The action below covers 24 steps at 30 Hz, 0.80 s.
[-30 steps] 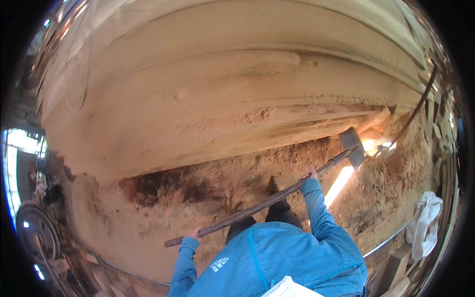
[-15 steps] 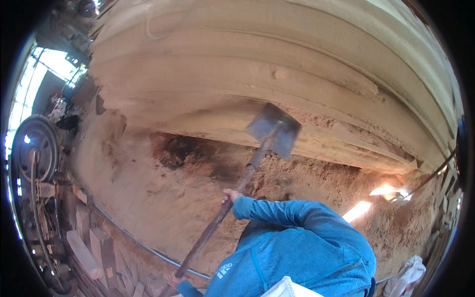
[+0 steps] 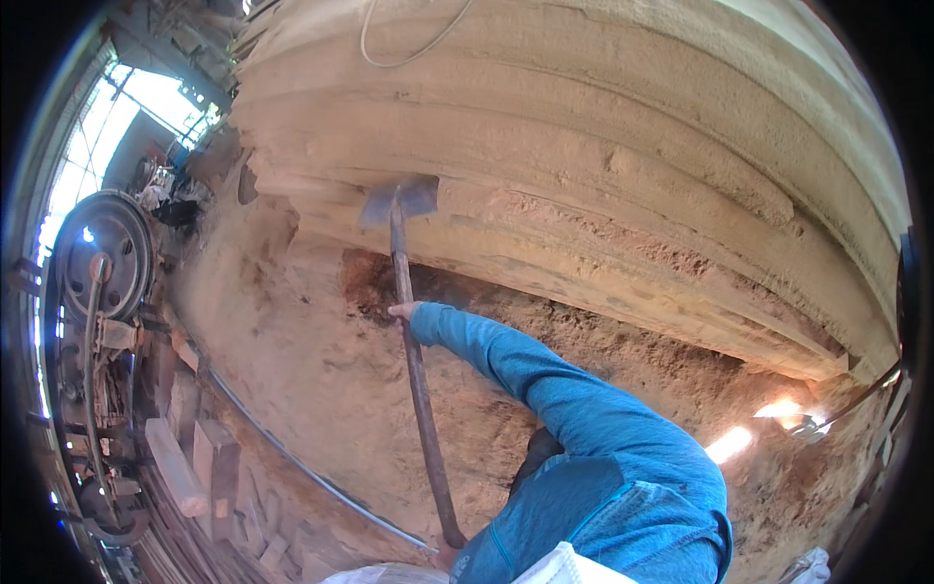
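Observation:
A long-handled shovel [image 3: 419, 409] with a flat, squarish metal blade [image 3: 416, 198] slants away from my body, blade at the far end. My right hand [image 3: 403, 311], at the end of a blue sleeve, is closed around the handle below the blade. Close to the lower edge, my left hand [image 3: 447, 556] grips the butt end of the handle; only part of it shows. The blade overlaps the dusty boards, and I cannot tell whether it touches them. Under the handle lies brown sawdust-like material [image 3: 321, 389]. The blade looks bare, with no load visible on it.
Dust-coated stacked boards [image 3: 584, 146] overhang the far side. A large wheel [image 3: 104, 255] with a belt stands at left, near wood blocks [image 3: 212, 467]. A metal pipe or rail [image 3: 302, 477] crosses the lower left. Bright light patches [image 3: 730, 445] lie at right.
The shovel blade has swung left and slightly up across the boards. My right hand moved left and farther out, while my left hand shifted right. The view has also turned somewhat.

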Motion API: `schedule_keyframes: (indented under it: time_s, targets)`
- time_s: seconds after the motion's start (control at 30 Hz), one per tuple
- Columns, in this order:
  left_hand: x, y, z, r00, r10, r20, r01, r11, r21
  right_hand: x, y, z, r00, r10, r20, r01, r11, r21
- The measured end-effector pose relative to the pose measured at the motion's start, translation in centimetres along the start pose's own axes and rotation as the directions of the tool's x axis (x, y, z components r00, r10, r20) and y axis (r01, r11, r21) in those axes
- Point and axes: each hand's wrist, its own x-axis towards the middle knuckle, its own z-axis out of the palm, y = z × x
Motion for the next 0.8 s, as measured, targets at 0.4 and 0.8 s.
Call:
schedule_keyframes:
  time_s: [0.4,0.8]
  targets:
    - [-0.2,-4.3,-5.5,1.0,-0.004,-0.022,0.007,0.992,0.127,-13.1,5.3,-3.6,0.901,-0.048,-0.432,0.174,0.951,0.257]
    - [0.2,-1.7,-6.3,0.992,0.11,0.066,-0.123,0.958,0.257,-28.3,11.5,-14.4,0.805,-0.039,-0.592,0.343,0.845,0.411]
